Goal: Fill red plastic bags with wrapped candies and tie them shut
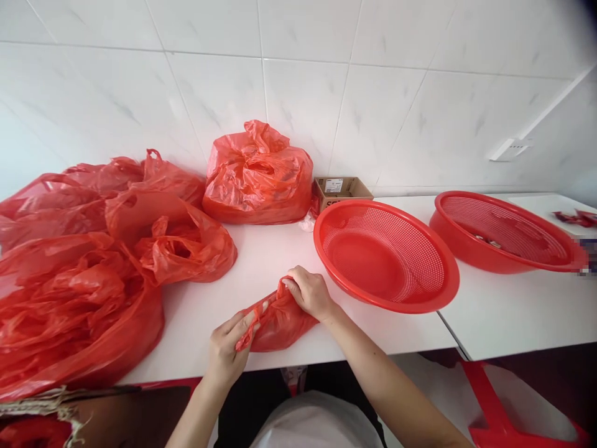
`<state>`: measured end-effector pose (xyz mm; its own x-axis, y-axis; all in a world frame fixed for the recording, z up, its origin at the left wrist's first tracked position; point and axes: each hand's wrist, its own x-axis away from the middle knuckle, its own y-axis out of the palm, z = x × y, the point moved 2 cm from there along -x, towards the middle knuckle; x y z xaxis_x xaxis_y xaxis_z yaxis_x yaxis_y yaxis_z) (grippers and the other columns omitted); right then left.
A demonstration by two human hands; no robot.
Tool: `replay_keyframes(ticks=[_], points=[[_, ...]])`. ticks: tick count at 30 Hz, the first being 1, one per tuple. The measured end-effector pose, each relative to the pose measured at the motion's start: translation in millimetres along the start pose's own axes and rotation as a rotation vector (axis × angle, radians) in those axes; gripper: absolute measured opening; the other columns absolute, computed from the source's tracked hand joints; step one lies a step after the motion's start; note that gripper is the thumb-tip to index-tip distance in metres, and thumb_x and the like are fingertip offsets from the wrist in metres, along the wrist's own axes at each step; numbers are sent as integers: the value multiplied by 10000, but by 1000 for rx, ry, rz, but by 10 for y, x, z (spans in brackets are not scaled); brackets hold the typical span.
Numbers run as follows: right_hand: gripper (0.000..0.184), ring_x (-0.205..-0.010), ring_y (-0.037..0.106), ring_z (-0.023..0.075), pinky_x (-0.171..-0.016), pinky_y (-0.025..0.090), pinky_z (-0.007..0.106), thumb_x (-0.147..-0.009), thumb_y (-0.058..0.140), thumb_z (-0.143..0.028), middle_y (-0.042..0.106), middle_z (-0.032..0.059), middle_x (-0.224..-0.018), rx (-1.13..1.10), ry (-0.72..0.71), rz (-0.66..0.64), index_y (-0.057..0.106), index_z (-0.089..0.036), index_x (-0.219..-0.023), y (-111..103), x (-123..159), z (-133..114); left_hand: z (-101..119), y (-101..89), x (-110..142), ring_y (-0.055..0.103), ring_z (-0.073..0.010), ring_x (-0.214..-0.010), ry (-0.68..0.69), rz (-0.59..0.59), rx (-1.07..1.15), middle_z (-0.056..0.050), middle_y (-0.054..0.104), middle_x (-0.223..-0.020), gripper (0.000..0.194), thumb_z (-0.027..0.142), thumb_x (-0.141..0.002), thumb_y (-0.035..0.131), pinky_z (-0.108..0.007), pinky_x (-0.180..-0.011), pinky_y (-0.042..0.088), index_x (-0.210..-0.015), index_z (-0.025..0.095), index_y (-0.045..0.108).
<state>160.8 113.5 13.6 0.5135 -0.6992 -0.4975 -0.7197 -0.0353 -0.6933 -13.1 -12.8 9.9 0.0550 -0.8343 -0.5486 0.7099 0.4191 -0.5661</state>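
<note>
A small red plastic bag lies at the front edge of the white table, stretched between my two hands. My left hand is closed on its left corner, with a bunched strip of the plastic showing between thumb and fingers. On the other side, my right hand pinches the bag's upper right part. What the bag contains, if anything, cannot be made out. Just right of my right hand stands a red perforated basin, tilted towards me, with nothing visible in it.
Several larger red plastic bags crowd the table's left side. A full, tied red bag stands by the wall beside a small cardboard box. At right, another red basin holds small items. A seam divides the tabletops.
</note>
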Motion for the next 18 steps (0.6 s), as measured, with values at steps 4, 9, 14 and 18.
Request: replay_keyframes(ticks=[4,9,14,18], points=[[311,-735,607,186,-641,420,280,-1003,353,-372,644,72,-840,58,-8,23,596,-206,-902,-22,-14,71,-45,19,-1,479,-102,-533,9,-26,-30,-2,522,-629,294,283,-937,481,-194,-524,433,-1079,225,733],[227,-880,579,215,-792,451,341,-995,395,-303,632,86,-939,84,176,75,575,-203,-902,-83,88,-191,4,198,25,562,-117,-650,-121,30,-136,-33,592,-786,314,261,-934,487,-218,-595,476,-1162,243,701],[170,-979,572,234,-865,467,400,-970,389,-198,634,91,-1035,-47,243,72,559,-206,-974,98,347,-427,129,416,78,625,-186,-858,-127,77,-236,-115,607,-1086,293,225,-900,527,-279,-659,528,-1121,215,720],[187,-1033,568,247,-898,470,426,-954,387,-164,625,104,-1093,-61,207,92,554,-212,-1021,241,567,-349,127,459,105,632,-215,-858,-127,26,-306,-87,650,-1001,341,188,-874,515,-310,-666,539,-1142,246,717]])
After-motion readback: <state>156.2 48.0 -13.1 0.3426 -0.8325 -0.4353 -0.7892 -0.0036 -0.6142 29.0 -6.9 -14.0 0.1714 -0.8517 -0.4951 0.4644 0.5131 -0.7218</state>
